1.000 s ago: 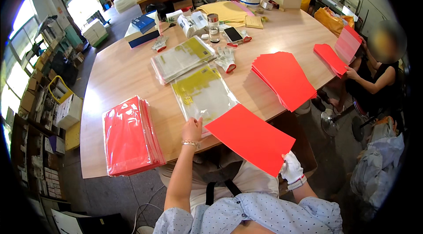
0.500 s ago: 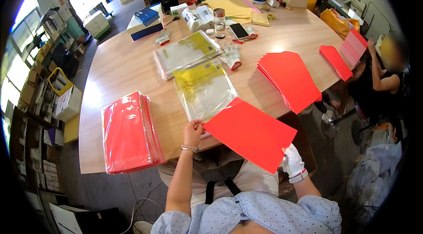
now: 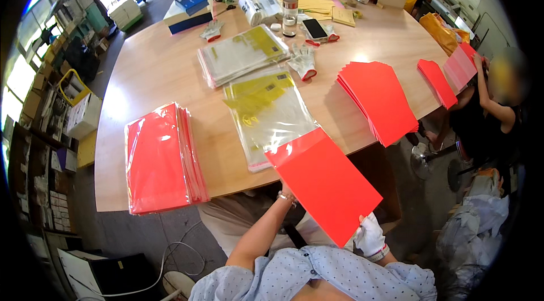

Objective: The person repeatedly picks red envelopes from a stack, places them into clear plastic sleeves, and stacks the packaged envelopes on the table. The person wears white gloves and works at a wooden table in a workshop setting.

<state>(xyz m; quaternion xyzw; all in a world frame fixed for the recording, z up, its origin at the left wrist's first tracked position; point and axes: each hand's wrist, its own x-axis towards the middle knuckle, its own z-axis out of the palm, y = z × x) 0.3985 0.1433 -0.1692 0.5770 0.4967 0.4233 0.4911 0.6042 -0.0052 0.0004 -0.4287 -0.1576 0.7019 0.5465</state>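
Observation:
A red paper sheet (image 3: 334, 187) slants over my lap at the table's front edge. My right hand (image 3: 369, 237), in a white glove, pinches the sheet's near right corner. My left hand (image 3: 287, 190) is bare and reaches under the sheet's left edge; its fingers are hidden there. Clear film seems to lie over the sheet's far end, beside the clear plastic bags (image 3: 258, 136) with yellow-green printing. Left of these lies a stack of red sheets in clear bags (image 3: 158, 159). A fanned stack of bare red sheets (image 3: 379, 102) lies to the right.
More clear bags (image 3: 243, 56) lie farther back, near a white work glove (image 3: 303, 62), a phone (image 3: 315, 29) and a glass jar (image 3: 289, 16). Blue books (image 3: 190, 1) stand at the back left. On the right, a seated person (image 3: 493, 108) handles red sheets (image 3: 460, 66).
The red sheet has turned steeper, its near end coming toward me. My left hand has moved right and under it. My right hand has lowered slightly, still on the corner.

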